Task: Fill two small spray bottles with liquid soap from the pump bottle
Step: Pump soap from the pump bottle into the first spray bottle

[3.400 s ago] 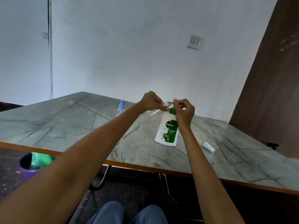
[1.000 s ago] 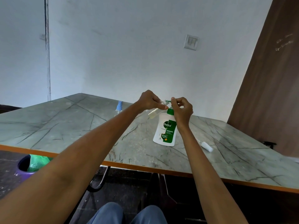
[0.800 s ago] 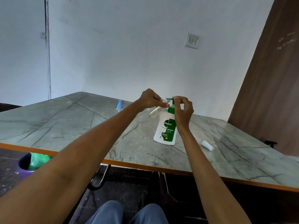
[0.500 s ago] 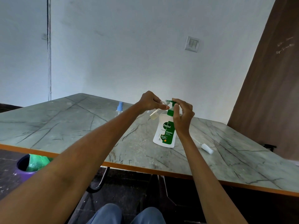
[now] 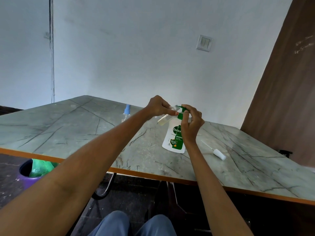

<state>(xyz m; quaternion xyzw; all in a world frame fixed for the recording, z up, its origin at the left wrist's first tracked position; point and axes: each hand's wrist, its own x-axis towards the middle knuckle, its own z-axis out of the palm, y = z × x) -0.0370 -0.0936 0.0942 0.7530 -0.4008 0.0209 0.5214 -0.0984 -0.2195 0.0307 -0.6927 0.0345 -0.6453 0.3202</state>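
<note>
With the left hand pinching the tilted small bottle at the nozzle and right hand curled round the pump bottle, soap may miss that narrow mouth

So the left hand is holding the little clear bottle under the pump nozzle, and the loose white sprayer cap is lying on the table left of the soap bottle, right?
Not quite. In the head view the white sprayer cap lies right of the soap bottle, not left. The rest holds: the left hand holds the clear bottle at the nozzle.

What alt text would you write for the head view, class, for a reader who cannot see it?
Over a marble table, the left hand tilts a small clear bottle to the pump bottle nozzle; the right hand works the pump. A blue-capped spray bottle stands behind.
</note>
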